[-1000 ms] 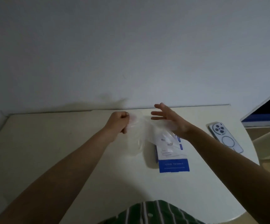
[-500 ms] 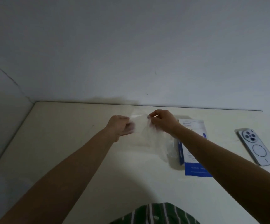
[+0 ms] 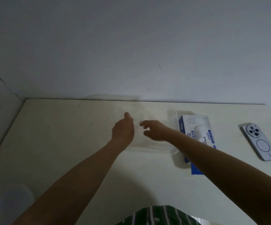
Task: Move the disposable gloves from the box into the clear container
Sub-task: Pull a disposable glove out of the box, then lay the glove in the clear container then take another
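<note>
1 clear container (image 3: 155, 147) lies on the cream surface (image 3: 66, 143), close to the far wall and just left of the box (image 3: 196, 125). Its walls are nearly invisible; only the near rim and the rounded right corner catch light. Inside it, between the 2 hands, a faint, whitish, filmy patch shows, which looks like a disposable glove (image 3: 139, 116). It is see-through and without a clear outline, so I cannot count the gloves in there or say whether either hand touches one.

The 1 box is blue and white with a glove drawing on top. It lies flat, touching or nearly touching the container's right wall, and the right forearm hides part of it. A white tuft (image 3: 200, 135) pokes from its opening.

Both hands hover over the container. The left hand (image 3: 123, 131) is seen from the back with its thumb pointing up; its fingers are hidden, so I cannot tell whether they grip anything. The right hand (image 3: 155, 130) has its fingers loosely curled and held apart from the thumb, with nothing plainly between them.

1 phone (image 3: 259, 142) lies face down, well right of the box.
</note>
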Available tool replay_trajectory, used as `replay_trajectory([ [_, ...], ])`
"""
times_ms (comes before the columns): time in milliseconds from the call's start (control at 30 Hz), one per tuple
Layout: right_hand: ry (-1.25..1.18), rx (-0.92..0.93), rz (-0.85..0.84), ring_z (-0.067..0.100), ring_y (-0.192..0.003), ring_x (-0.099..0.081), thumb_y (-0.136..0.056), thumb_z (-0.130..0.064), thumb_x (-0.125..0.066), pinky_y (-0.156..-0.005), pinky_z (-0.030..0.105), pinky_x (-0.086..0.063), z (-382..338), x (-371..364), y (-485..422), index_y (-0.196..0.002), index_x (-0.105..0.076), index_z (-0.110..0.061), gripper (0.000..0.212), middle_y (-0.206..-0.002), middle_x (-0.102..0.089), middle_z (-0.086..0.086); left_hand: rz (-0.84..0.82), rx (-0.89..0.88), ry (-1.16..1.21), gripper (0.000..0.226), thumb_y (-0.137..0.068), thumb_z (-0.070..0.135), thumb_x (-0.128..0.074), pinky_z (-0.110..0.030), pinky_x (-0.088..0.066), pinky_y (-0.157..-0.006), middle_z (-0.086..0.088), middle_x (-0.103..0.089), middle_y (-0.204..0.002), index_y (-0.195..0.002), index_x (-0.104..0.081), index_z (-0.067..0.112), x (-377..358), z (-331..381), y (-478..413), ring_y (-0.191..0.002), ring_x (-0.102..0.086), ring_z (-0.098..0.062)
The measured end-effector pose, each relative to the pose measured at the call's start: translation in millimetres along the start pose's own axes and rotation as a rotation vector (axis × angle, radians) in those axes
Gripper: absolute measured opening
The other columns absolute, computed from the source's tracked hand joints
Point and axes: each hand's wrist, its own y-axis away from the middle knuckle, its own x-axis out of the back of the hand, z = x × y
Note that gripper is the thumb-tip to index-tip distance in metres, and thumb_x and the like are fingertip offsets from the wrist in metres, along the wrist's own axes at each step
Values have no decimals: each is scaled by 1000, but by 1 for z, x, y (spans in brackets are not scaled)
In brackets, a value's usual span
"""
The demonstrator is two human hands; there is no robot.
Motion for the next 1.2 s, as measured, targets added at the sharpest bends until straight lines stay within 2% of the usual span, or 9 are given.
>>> replay_trajectory([
  [100,-10,-158,-21,31,-126,-47,-93,-18,-59,-102,34,-43,21,-17,-19,-155,-14,-21,76,-149,-32,17,-83,21,-58,19,-103,16,-32,-35,-41,-63,-13,-63,-95,-117,-40,7,-7,-1,-2,-75,-56,-27],
  [233,61,-275,-76,37,-135,-33,-82,-29,-75,-110,41,-37,38,-34,-32,-155,-1,-27,104,-154,-3,17,-101,17,-246,43,-94,12,-54,-35,-47,-74,-17,-52,-116,-131,-33,4,-15,-5,-6,-99,-59,-30],
  [400,124,-248,-42,38,-132,-32,-78,-29,-78,-109,43,-38,42,-45,-36,-154,-7,-26,104,-152,0,17,126,-525,-428,35,-62,-3,-70,-31,-43,-58,-10,-54,-90,-92,-59,10,-17,12,-12,-74,-55,-25],
  [567,13,-239,24,34,-128,-42,-81,-25,-76,-107,39,-41,37,-33,-26,-152,-19,-17,91,-151,-8,15,-504,-98,-238,53,-91,20,-61,-36,-47,-86,-20,-40,-129,-137,-35,11,-33,5,-24,-109,-55,-37],
  [667,-103,-130,244,19,-102,-57,-86,-20,-70,-90,28,-51,24,-17,-19,-136,-46,-16,56,-138,-37,9,-563,6,-106,64,-89,20,-65,-36,-53,-73,-20,-34,-129,-140,-27,20,-36,-4,-30,-103,-56,-37],
  [767,-393,-177,108,13,-82,-57,-90,-15,-61,-72,22,-49,14,-15,-21,-122,-55,-16,33,-114,-59,8,-621,76,-8,69,-85,17,-70,-32,-52,-51,-19,-30,-128,-138,-27,25,-36,-5,-36,-98,-52,-35],
  [867,-657,-378,-135,24,-99,-56,-90,-13,-61,-79,35,-53,16,-26,-29,-141,-37,-19,57,-121,-53,13,-653,111,-22,80,-77,13,-77,-38,-57,-58,-19,-24,-132,-138,-26,24,-35,-10,-35,-99,-53,-37],
  [933,-707,-504,-87,34,-115,-50,-89,-13,-64,-82,44,-55,25,-27,-32,-148,-21,-22,73,-136,-40,17,-659,119,-66,88,-72,9,-81,-42,-57,-73,-21,-20,-135,-139,-24,22,-35,-16,-34,-105,-53,-41],
  [1200,-242,-568,-91,42,-136,-22,-86,-35,-67,-103,51,-45,35,-41,-46,-153,6,-16,100,-155,-3,15,-661,38,-270,116,-74,9,-79,-45,-38,-104,-25,9,-151,-153,5,24,-41,-20,-30,-131,-33,-45],
])
